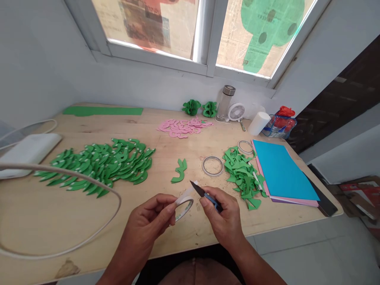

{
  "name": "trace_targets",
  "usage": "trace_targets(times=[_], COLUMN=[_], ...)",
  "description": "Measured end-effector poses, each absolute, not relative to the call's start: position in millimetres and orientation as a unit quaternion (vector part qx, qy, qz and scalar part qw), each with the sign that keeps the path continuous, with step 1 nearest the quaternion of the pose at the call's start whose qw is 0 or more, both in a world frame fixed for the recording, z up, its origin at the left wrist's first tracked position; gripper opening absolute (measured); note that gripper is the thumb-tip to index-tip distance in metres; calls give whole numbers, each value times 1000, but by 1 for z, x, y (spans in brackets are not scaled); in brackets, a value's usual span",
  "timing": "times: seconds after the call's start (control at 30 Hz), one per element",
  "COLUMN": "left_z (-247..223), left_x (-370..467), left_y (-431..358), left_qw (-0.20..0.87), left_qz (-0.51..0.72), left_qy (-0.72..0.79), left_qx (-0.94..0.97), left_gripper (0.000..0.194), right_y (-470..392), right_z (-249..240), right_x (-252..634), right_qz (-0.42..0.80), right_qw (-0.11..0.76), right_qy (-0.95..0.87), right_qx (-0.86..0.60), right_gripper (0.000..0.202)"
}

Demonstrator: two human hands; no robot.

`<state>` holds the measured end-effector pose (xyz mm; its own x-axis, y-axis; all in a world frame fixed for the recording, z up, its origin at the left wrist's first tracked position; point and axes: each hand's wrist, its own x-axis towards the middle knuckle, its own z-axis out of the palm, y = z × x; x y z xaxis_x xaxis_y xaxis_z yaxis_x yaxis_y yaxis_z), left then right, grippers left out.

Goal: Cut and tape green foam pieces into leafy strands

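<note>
My left hand [152, 217] is closed on a narrow roll of white tape [187, 207]. A short strip pulled off the roll points up and to the right. In my right hand [224, 215] is a pair of thread snips [198, 190] with dark blades and a blue handle. The blade tips are at the free end of the strip; whether they touch it I cannot tell. Just beyond my hands lies a curved green paper piece [179, 172]. A second tape roll [204, 171] rests flat to its right.
Green cut pieces with white tabs [109, 162] are heaped at left, behind a looping cable [115, 215]. Green scraps [243, 174] and coloured sheets [283, 170] lie at right. Pink cutouts [184, 127], a glass bottle [225, 103] and a small fan [236, 112] are at the back.
</note>
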<state>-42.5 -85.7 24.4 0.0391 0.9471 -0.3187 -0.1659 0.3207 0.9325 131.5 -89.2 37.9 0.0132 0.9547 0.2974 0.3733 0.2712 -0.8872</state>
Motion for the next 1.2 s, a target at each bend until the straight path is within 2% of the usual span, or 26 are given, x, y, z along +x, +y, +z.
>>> trace_targets(times=[0.2, 0.6, 1.2], left_z=[25, 28, 20], left_x=[-42, -39, -44], left_y=[-86, -88, -84], left_qw=[610, 602, 619], left_qz=[477, 506, 449], left_qy=[533, 511, 515], left_qx=[341, 348, 386], left_gripper=[30, 23, 30], right_y=[-88, -85, -86], right_z=[41, 43, 42], right_x=[131, 125, 123], right_qz=[323, 427, 425], right_qw=[467, 446, 456], right_qy=[-628, -586, -587], right_qx=[-533, -525, -516], right_gripper=[25, 25, 25])
